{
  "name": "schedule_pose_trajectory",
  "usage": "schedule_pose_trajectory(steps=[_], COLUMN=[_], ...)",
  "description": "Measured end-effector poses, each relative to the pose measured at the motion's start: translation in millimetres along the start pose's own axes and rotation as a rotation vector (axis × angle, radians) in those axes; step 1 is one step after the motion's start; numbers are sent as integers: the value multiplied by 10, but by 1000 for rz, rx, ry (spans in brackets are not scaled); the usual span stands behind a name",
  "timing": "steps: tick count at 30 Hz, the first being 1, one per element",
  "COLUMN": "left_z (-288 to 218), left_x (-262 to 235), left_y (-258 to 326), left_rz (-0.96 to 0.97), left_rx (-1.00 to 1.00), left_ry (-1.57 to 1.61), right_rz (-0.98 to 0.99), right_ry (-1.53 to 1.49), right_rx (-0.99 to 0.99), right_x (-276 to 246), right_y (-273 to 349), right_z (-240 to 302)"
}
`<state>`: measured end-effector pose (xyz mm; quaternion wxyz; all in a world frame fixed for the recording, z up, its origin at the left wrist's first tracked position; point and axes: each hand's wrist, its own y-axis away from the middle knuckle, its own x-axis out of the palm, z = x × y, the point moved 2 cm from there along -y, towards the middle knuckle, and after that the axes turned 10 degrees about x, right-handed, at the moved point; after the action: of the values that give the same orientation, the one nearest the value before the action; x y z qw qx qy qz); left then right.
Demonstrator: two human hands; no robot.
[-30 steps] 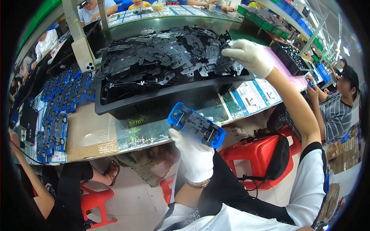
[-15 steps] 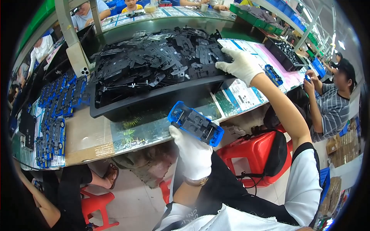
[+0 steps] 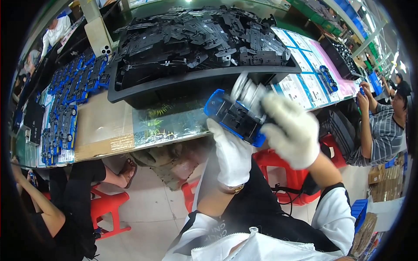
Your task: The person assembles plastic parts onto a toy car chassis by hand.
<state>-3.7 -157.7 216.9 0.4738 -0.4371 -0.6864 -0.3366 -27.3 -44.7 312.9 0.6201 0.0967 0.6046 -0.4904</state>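
Blue toy car [image 3: 237,116] lies underside up in the gloved left hand [image 3: 230,150], held above the person's lap, just in front of the table [image 3: 167,127] edge. The left fingers grip it from beneath and along the near side, probably so that the black base faces upward and the right hand has free access to it. The gloved right hand [image 3: 291,130] is blurred at the car's right end, its fingers partly curled toward the body; I cannot tell whether they grip anything or touch the car. A silvery object [image 3: 249,92], also smeared, shows at the car's far side, too unclear to name or to say what supports it. Beyond the hands stands a black bin [image 3: 174,87], heaped with flat dark plastic parts [image 3: 187,41]; its place directly ahead seems chosen for easy reach with either hand. On the left, rows of blue cars [image 3: 64,126] lie close together, many with dark undersides showing, apparently packed that way to save room beside the cardboard sheet [image 3: 102,124]. One single car [image 3: 327,79] rests well apart, right of the bin, near a seated co-worker [image 3: 381,126] in a striped shirt.
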Motion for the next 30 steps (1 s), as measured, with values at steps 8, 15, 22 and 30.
schedule_pose_trajectory(steps=[8,15,22,30], left_z=[26,119,43,12], left_x=[2,-134,-64,-62], left_y=[63,123,64,20], left_rz=[-28,-34,-31,-7], left_rx=[93,62,131,206], left_ry=[-178,-181,-211,-172], right_rz=[-47,12,36,217], right_ry=[16,23,-87,-1383], right_rx=[63,149,117,918], right_x=[350,408,499,684], right_y=[238,211,133,523], right_z=[116,177,152,-87])
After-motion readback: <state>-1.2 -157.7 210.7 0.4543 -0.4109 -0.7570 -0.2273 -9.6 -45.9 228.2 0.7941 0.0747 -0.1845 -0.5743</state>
